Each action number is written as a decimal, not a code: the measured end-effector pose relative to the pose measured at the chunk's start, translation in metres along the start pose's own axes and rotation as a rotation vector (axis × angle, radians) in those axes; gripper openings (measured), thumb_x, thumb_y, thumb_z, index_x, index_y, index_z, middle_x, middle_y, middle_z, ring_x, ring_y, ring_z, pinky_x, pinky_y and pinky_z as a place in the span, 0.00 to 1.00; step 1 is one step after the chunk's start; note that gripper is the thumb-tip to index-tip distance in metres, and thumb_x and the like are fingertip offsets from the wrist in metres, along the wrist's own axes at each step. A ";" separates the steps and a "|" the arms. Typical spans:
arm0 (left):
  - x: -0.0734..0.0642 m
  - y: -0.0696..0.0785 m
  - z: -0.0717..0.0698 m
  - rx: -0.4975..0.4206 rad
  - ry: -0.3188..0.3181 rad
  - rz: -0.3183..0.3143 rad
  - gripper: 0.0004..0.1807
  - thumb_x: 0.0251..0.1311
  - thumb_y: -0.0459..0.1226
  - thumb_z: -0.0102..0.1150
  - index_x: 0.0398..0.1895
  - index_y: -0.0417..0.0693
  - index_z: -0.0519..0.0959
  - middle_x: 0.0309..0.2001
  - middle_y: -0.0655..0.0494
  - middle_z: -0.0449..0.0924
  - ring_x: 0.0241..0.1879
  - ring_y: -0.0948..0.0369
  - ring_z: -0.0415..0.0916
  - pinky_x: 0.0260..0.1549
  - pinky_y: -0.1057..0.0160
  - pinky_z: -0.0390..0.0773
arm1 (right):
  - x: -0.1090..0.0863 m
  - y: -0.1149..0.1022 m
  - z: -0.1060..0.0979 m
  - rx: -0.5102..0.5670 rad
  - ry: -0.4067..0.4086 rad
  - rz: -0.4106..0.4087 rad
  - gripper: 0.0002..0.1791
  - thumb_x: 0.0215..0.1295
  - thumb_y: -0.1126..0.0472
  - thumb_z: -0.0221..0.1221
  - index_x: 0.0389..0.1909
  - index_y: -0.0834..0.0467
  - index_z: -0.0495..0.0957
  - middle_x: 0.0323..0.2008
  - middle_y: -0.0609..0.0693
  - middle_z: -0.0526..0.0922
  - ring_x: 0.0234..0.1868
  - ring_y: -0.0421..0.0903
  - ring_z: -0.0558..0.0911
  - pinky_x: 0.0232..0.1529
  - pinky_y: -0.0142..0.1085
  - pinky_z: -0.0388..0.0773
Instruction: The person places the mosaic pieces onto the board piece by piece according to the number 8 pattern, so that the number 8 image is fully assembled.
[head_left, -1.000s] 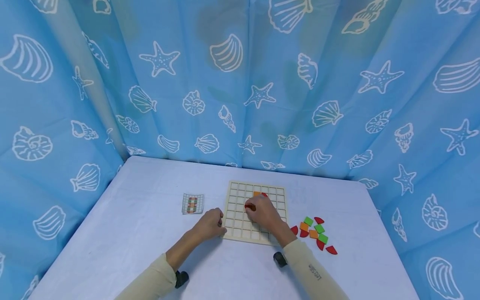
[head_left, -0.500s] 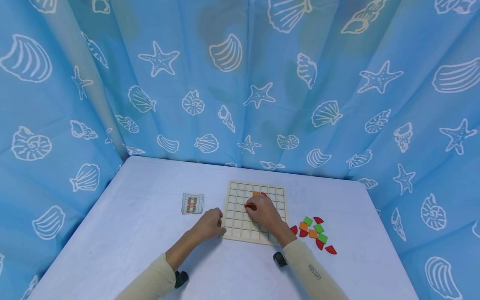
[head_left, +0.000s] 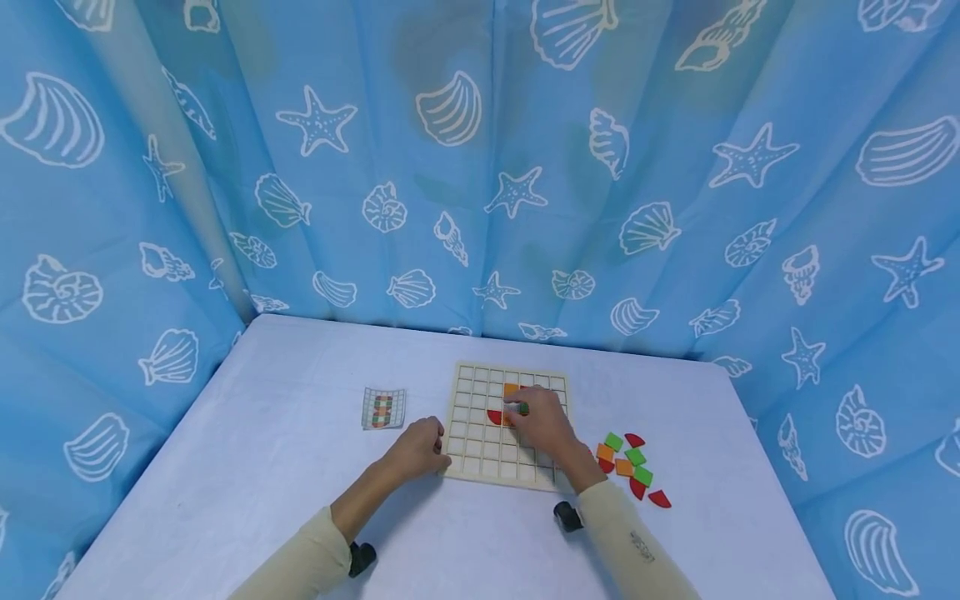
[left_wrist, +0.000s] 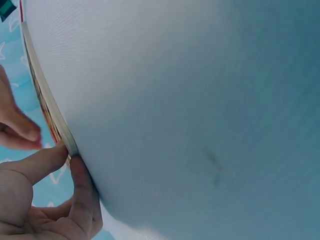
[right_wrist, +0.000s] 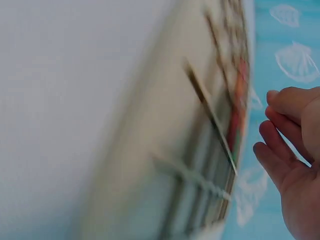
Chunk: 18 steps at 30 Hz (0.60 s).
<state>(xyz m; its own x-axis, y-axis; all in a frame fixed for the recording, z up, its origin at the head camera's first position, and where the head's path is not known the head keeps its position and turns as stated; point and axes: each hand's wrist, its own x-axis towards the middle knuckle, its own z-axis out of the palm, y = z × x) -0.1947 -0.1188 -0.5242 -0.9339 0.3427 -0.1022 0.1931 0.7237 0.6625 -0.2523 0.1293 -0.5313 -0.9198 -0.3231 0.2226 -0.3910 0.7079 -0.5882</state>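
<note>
A pale wooden grid board (head_left: 474, 450) lies on the white table. My left hand (head_left: 417, 447) pinches its near left corner, thumb and finger on either side of the edge (left_wrist: 74, 145) in the left wrist view. Over the board's middle hovers my right hand (head_left: 542, 419), fingers loosely bent, with nothing visible between thumb and fingertips in the right wrist view. A red quarter-round piece (head_left: 494, 417) sits in a cell left of that hand. An orange square (head_left: 511, 389) and a green piece (head_left: 523, 408) show beside the fingers; other pieces are partly hidden under the hand.
Right of the board lie loose pieces: several red quarter-rounds (head_left: 660, 498), green squares (head_left: 635, 456) and orange squares (head_left: 624, 467). A small pattern card (head_left: 383, 408) rests left of the board. A blue shell-print curtain (head_left: 480, 208) surrounds the table (head_left: 315, 358).
My right hand has let go of the red quarter-round, which now lies in its cell, and has shifted slightly right. My left hand has stayed at the board's corner.
</note>
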 end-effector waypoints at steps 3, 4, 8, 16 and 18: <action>0.000 0.000 0.001 0.002 -0.003 0.000 0.20 0.52 0.30 0.70 0.43 0.32 0.71 0.29 0.54 0.69 0.28 0.60 0.67 0.27 0.61 0.70 | -0.003 0.008 -0.021 0.003 0.058 0.057 0.12 0.61 0.63 0.66 0.46 0.58 0.86 0.46 0.51 0.85 0.53 0.51 0.79 0.56 0.49 0.73; 0.000 0.000 0.002 0.004 -0.002 0.000 0.20 0.52 0.31 0.70 0.43 0.32 0.71 0.29 0.54 0.69 0.28 0.60 0.67 0.27 0.61 0.70 | -0.005 0.011 -0.029 -0.004 0.074 0.068 0.12 0.61 0.63 0.66 0.46 0.58 0.85 0.46 0.52 0.85 0.53 0.51 0.79 0.55 0.50 0.74; -0.001 0.001 0.002 -0.001 -0.002 0.007 0.19 0.52 0.30 0.70 0.43 0.32 0.71 0.29 0.53 0.69 0.28 0.60 0.67 0.27 0.61 0.70 | -0.017 0.025 -0.060 -0.083 0.110 0.132 0.15 0.61 0.63 0.66 0.49 0.59 0.84 0.48 0.54 0.84 0.54 0.53 0.79 0.55 0.50 0.74; 0.000 -0.001 0.000 0.016 0.002 0.020 0.20 0.52 0.31 0.70 0.43 0.32 0.71 0.30 0.53 0.69 0.28 0.60 0.67 0.28 0.60 0.70 | -0.059 0.056 -0.093 -0.170 0.062 0.282 0.17 0.60 0.62 0.67 0.50 0.59 0.82 0.50 0.58 0.80 0.51 0.56 0.77 0.48 0.49 0.78; 0.000 -0.001 0.001 0.021 0.003 0.016 0.20 0.52 0.31 0.70 0.43 0.33 0.71 0.30 0.54 0.69 0.29 0.60 0.67 0.28 0.61 0.70 | -0.071 0.064 -0.097 -0.172 0.045 0.294 0.17 0.59 0.62 0.68 0.50 0.59 0.82 0.49 0.59 0.80 0.49 0.55 0.77 0.46 0.48 0.80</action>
<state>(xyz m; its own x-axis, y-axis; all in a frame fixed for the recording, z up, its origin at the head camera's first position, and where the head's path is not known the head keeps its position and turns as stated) -0.1949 -0.1188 -0.5260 -0.9317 0.3522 -0.0894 0.2139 0.7304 0.6486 -0.2152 0.2579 -0.5093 -0.9930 -0.0641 0.0990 -0.1049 0.8637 -0.4930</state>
